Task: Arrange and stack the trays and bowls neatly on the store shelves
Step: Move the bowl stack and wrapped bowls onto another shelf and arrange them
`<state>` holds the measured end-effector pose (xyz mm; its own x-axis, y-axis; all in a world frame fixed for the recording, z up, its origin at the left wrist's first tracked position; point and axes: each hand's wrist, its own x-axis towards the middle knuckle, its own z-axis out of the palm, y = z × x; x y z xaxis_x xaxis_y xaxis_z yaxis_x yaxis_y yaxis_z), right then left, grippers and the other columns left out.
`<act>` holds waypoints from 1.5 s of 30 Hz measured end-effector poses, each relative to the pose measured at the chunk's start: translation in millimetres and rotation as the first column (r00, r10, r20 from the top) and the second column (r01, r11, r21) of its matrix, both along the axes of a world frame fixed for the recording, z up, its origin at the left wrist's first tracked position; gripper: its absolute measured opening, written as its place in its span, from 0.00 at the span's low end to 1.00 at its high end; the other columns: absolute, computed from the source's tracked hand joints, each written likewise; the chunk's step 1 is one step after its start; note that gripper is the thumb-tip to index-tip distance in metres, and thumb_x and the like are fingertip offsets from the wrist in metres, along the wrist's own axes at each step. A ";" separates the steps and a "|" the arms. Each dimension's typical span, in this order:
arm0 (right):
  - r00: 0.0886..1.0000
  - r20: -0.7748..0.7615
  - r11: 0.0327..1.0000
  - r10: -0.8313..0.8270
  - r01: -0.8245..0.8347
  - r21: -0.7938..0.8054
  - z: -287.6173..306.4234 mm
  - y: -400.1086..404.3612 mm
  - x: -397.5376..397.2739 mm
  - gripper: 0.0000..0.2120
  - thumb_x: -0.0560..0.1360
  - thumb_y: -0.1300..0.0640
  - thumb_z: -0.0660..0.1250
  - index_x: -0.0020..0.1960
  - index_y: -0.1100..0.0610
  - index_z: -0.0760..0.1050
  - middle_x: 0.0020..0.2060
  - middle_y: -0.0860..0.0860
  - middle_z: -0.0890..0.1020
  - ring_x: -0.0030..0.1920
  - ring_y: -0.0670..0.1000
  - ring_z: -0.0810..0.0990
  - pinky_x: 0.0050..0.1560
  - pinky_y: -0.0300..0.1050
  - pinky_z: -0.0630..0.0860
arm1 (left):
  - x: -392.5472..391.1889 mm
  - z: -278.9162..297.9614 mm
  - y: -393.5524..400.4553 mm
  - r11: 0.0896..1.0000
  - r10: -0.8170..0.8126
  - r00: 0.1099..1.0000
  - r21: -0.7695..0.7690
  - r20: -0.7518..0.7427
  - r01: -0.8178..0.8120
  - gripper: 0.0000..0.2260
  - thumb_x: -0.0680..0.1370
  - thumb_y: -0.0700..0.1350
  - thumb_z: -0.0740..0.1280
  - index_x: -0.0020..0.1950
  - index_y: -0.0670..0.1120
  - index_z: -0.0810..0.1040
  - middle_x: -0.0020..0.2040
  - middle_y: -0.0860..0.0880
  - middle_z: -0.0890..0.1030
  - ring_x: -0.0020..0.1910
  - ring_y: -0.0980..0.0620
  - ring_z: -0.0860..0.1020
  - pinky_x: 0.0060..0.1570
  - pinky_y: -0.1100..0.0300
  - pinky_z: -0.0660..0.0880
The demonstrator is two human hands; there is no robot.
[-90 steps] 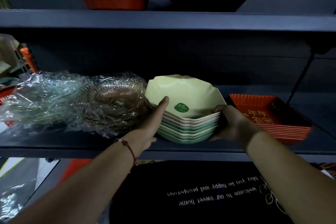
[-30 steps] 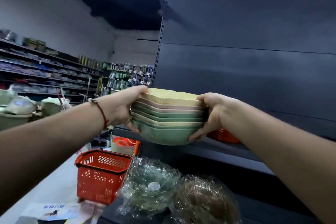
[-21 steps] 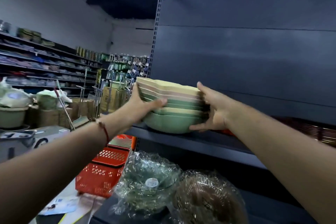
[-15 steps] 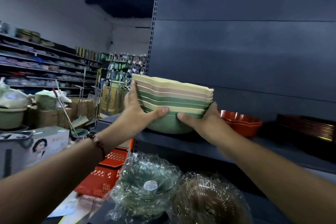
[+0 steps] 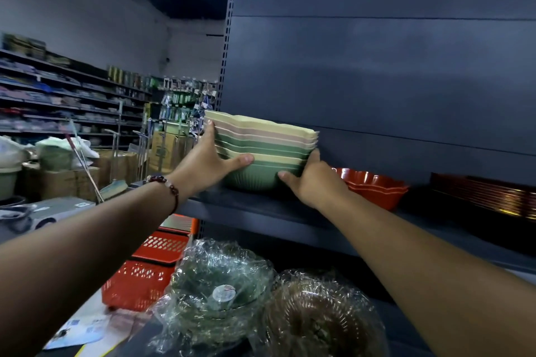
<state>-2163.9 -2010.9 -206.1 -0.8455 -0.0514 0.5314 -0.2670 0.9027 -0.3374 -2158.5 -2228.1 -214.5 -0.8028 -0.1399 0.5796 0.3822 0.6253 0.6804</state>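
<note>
Head view: bowl stack (image 5: 262,151) between both hands' fingers (image 5: 242,159).

Retail shop interior: long stocked shelving aisles (image 5: 72,101) seen at left, a red shopping basket (image 5: 145,275) on the floor, cardboard stock boxes (image 5: 66,182), and dark metal gondola shelves (image 5: 261,211) with plastic-wrapped dishware (image 5: 220,293).
</note>
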 end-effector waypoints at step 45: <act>0.935 -0.253 0.885 0.247 -0.111 0.453 -58.9 195.2 260.4 0.18 0.72 0.48 0.71 0.59 0.52 0.77 0.54 0.46 0.80 0.59 0.48 0.75 0.65 0.52 0.68 | 203.3 -76.5 174.2 0.904 -0.353 0.913 -0.327 -0.206 0.275 0.16 0.68 0.60 0.73 0.50 0.58 0.74 0.55 0.67 0.70 0.53 0.69 0.71 0.49 0.73 0.66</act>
